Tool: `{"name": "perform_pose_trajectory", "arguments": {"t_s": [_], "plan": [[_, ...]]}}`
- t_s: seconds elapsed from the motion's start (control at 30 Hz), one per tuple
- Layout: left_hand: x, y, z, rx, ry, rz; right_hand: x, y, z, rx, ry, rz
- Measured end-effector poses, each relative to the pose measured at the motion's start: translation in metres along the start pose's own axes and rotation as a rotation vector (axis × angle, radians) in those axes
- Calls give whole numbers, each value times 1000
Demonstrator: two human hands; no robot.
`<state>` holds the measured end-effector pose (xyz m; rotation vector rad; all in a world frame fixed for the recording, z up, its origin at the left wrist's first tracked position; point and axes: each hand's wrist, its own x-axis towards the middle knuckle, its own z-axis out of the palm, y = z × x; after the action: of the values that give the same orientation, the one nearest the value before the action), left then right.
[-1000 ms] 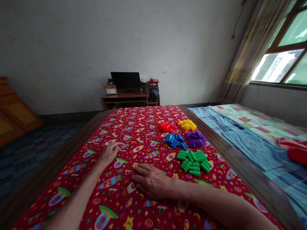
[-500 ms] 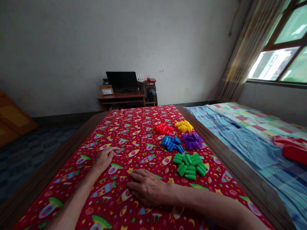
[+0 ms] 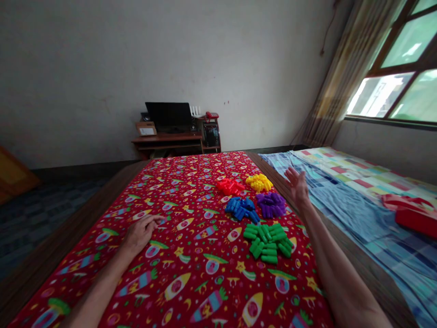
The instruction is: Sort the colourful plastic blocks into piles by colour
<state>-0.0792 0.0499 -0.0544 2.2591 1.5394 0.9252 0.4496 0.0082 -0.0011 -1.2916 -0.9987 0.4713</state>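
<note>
Blocks point(image 3: 268, 209) on cloth point(image 3: 191, 264) at 2 o'clock, piled by colour, presumably keeping hues apart. Right hand point(image 3: 297, 187) up, purple pile's point(image 3: 272, 205) 2 o'clock, fingers spread, empty. Left hand point(image 3: 138, 234) at 9 o'clock, palm down, fingers loosely bent, likely resting.

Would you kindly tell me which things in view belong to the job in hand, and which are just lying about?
Apparently part of the job:
green pieces
purple pieces, nearest the right hand
blue pieces
red pieces
yellow pieces
patterned cloth, beneath the pieces and left hand

Apparently just lying about:
monitor and cardboard box on the desk
red telephone
red object on the bed
</note>
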Motion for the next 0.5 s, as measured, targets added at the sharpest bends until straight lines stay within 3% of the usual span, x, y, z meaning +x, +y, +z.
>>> {"name": "perform_pose_trajectory", "arguments": {"t_s": [0.17,0.37,0.43,0.5], "plan": [[0,-2,1,-3,-2,1,0,47,-9,111,2,194],[0,-7,3,34,7,18,-6,67,3,149,-43,195],[-1,3,6,56,68,56,-7,73,6,121,-51,178],[-6,29,14,70,149,154,-6,78,8,63,-59,161]]}}
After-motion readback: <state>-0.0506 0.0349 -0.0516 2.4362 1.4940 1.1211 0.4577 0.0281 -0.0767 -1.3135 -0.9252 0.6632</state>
